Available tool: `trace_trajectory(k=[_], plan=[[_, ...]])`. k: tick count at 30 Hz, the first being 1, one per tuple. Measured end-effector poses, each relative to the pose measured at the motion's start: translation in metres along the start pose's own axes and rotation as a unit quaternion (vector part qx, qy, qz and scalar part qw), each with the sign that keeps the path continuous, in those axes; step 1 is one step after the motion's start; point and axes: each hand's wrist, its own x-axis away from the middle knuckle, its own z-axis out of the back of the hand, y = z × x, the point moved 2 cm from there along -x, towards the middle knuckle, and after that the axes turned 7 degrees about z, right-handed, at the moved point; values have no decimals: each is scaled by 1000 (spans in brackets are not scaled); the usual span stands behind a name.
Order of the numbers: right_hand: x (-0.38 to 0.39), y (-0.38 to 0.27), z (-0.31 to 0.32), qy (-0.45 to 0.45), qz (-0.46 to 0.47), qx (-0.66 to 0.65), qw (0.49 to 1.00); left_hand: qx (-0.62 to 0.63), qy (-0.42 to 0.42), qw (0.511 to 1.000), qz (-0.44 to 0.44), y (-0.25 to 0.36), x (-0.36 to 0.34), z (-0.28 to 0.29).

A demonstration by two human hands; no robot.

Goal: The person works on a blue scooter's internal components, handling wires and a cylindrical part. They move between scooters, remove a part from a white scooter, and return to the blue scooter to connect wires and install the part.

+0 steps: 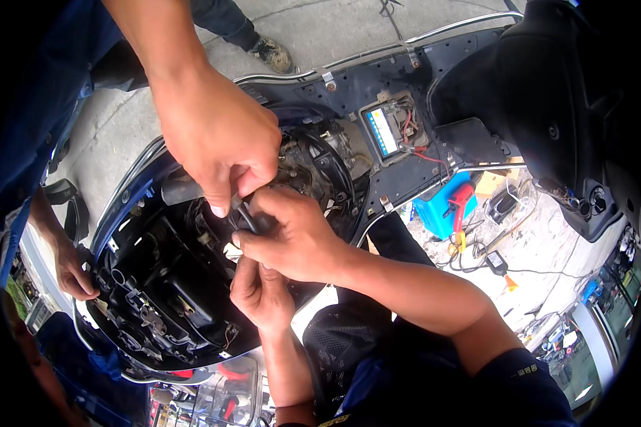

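Observation:
My right hand is closed on a small black part with a thin grey rod, above the opened body of a scooter. Just below it is my left hand, its fingers drawn together and pointing up; whatever they pinch is hidden. A co-worker's hand reaches down from the top, thumb and bent fingers right beside the rod. Whether it grips the part I cannot tell. The co-worker's other hand rests at the scooter's left rim.
A battery with red leads sits in the footboard. The black front of the scooter rises at upper right. On the floor lie a blue box, a red tool and cables. A clear bin stands at the bottom.

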Motion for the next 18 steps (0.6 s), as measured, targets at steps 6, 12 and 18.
trace_trajectory(k=[6, 12, 18], plan=[[10, -37, 28, -127, 223, 339, 905, -103, 90, 988, -78, -7, -3, 0], [8, -50, 16, -125, 245, 228, 934, -57, 83, 994, -29, -14, 10, 6], [-1, -14, 5, 70, 68, 60, 993, -27, 44, 998, -42, -4, 3, 3]])
